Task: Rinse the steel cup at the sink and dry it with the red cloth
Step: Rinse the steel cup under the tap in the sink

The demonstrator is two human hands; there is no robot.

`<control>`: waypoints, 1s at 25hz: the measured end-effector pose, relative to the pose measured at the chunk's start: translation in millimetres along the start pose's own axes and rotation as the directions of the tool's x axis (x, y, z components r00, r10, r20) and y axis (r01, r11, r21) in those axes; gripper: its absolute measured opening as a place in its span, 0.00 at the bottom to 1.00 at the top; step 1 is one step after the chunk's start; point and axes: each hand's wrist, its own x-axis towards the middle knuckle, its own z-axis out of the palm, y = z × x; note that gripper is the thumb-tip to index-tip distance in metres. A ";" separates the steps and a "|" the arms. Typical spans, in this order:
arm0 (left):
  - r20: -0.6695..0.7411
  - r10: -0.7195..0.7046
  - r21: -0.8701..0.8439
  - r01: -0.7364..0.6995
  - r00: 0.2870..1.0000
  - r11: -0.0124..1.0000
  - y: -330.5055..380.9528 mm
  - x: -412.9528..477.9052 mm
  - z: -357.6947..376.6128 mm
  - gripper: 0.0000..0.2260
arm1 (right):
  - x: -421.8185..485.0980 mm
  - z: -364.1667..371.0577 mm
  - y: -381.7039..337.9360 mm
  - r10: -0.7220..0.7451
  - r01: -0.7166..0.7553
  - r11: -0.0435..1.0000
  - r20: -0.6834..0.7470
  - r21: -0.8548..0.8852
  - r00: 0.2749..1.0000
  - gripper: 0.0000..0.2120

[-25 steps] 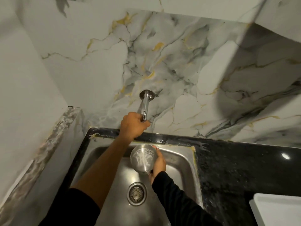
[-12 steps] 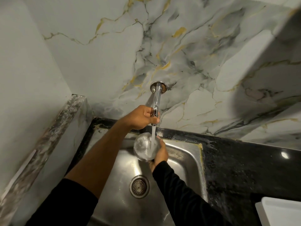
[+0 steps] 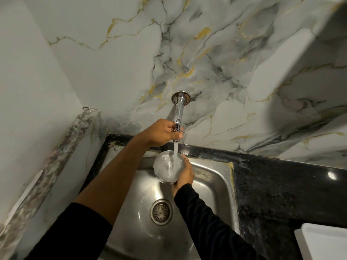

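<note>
My right hand (image 3: pixel 185 173) grips the steel cup (image 3: pixel 165 168) from its right side and holds it mouth-up over the steel sink (image 3: pixel 212 177). A stream of water falls from the chrome tap (image 3: pixel 178 113) straight into the cup, which is filling. My left hand (image 3: pixel 161 133) is closed around the tap's handle near the spout. The red cloth is not in view.
The sink's drain (image 3: pixel 161 212) lies below the cup. A black speckled counter (image 3: pixel 281 188) runs to the right, with a white tray-like object (image 3: pixel 323 241) at the bottom right corner. A marble wall stands behind, and a marble ledge (image 3: pixel 56 162) borders the left.
A second ago no water ran. The tap has since been turned on, the cup has moved up under the spout, and water now pours into it.
</note>
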 end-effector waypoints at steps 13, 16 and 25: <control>0.006 0.002 -0.004 -0.002 1.000 1.000 1.3 -2.4 0.0 0.14 | -6.9 -14.0 -2.1 0.015 -0.014 1.000 -0.042 0.021 0.999 0.17; 0.016 0.005 -0.017 -0.005 1.000 1.000 -0.7 -0.3 -2.2 0.13 | -13.1 -22.2 7.6 0.035 -0.035 0.999 -0.046 0.001 0.998 0.16; -0.235 0.050 0.103 -0.027 0.971 0.994 -13.9 -11.1 11.4 0.15 | -18.1 -29.6 -3.7 -0.024 0.025 1.000 -0.034 0.008 0.999 0.15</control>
